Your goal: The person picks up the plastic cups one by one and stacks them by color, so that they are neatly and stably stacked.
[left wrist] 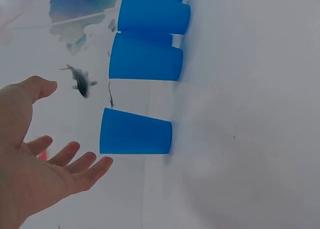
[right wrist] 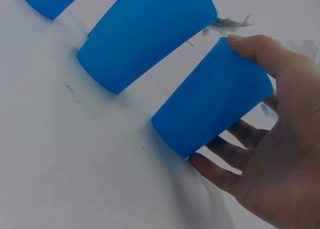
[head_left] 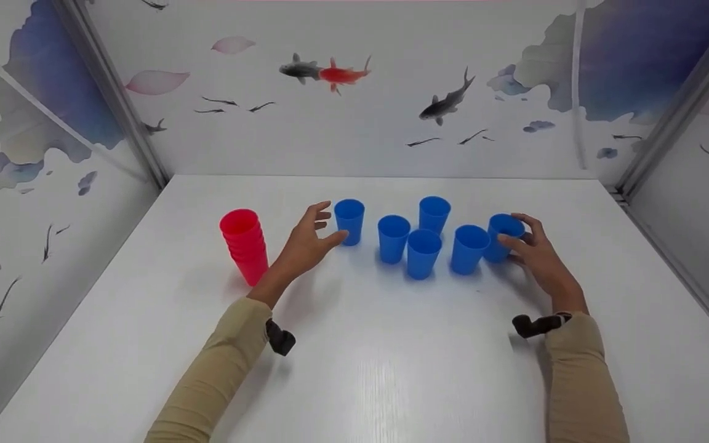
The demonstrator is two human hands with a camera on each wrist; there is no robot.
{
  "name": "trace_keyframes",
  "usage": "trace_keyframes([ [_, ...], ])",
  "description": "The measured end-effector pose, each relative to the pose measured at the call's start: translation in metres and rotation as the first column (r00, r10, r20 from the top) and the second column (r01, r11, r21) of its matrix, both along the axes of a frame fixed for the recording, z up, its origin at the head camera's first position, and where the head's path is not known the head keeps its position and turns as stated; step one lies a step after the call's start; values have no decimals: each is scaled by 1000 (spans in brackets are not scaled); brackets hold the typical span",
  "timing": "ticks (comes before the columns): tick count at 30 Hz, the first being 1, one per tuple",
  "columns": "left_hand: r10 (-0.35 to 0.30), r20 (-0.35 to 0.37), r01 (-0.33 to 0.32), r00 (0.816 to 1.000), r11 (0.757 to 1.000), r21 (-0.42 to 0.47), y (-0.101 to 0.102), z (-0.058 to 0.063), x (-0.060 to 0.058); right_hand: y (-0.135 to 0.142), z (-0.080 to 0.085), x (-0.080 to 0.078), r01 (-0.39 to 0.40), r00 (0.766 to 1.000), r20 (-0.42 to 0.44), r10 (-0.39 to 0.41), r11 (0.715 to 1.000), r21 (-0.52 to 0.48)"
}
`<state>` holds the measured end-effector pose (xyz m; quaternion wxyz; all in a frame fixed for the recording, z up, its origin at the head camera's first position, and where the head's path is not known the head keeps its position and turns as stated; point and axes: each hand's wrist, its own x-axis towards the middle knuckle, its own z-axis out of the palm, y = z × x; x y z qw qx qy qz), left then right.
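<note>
My right hand (head_left: 536, 252) is around the rightmost blue cup (right wrist: 215, 96), which stands upright on the table. In the right wrist view its thumb (right wrist: 260, 51) lies at the cup's rim, and the other fingers curve round the side and behind, partly hidden by the cup. My left hand (head_left: 308, 243) is beside the leftmost blue cup (head_left: 349, 221), its fingers spread and holding nothing. The left wrist view shows a gap between that hand's thumb and fingers, the fingertips close to the nearest blue cup (left wrist: 136, 133).
Between the hands stand more upright blue cups (head_left: 423, 255), (head_left: 394, 240), (head_left: 434, 214), (head_left: 469, 250), loosely grouped. A tall stack of nested red cups (head_left: 245, 246) is left of my left hand. Printed panels (head_left: 354, 135) with fish wall in the white table (head_left: 367, 357).
</note>
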<state>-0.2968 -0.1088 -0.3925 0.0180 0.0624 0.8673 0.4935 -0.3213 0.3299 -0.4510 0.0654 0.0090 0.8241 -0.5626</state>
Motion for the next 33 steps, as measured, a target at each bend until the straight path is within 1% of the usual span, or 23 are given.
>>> trace_keyframes([
  [6,40,7,-41,999,999,22,10,-3,-20,0,1,-2,-9,1000,15,9,1000,-13],
  [10,71,35,-72,997,997,18,18,-7,-30,-3,8,2,-10,1000,28,11,1000,-13],
  [13,110,52,-111,993,994,16,22,-12,-37,-7,12,5,-16,999,29,17,1000,-19],
  [17,156,76,-158,985,987,27,24,-18,-46,-6,8,3,-15,1000,26,16,999,-30],
  [22,157,90,-161,983,986,34,28,-22,-55,0,-3,-3,-4,1000,11,4,1000,-15],
  [26,153,86,-157,984,986,46,32,-25,-59,1,-4,-4,1,1000,16,-1,1000,-9],
  [29,154,79,-159,985,985,63,35,-27,-61,-1,0,0,0,1000,24,0,1000,-22],
  [33,167,66,-172,984,982,80,41,-31,-63,-5,12,9,-5,1000,24,7,999,-45],
])
